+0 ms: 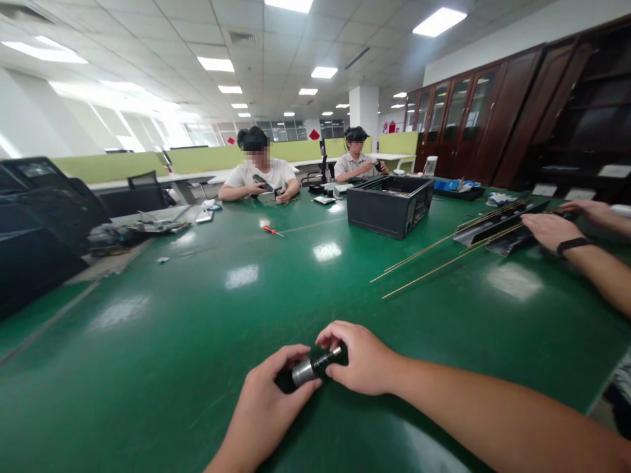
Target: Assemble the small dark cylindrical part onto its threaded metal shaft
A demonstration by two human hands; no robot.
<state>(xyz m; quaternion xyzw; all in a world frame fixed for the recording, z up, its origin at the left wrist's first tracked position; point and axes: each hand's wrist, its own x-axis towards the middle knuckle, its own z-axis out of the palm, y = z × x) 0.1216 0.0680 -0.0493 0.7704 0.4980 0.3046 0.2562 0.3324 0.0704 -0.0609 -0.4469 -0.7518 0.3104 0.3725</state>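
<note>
The left hand (266, 401) pinches a metal cylinder (302, 373) over the green tabletop (162, 368); the right hand (367, 360) curls around its ribbed shaft (325, 360), contact unclear. Cylinder and shaft appear joined; what remains undone cannot be judged.

No readable text, label, brand, number or sign shows on anything in the head view.

Behind our green table (197, 309), lime partitions (106, 167), dark wooden cabinets (476, 118) rightward, windows (116, 121) leftward, ceiling light panels (324, 72) overhead
</note>
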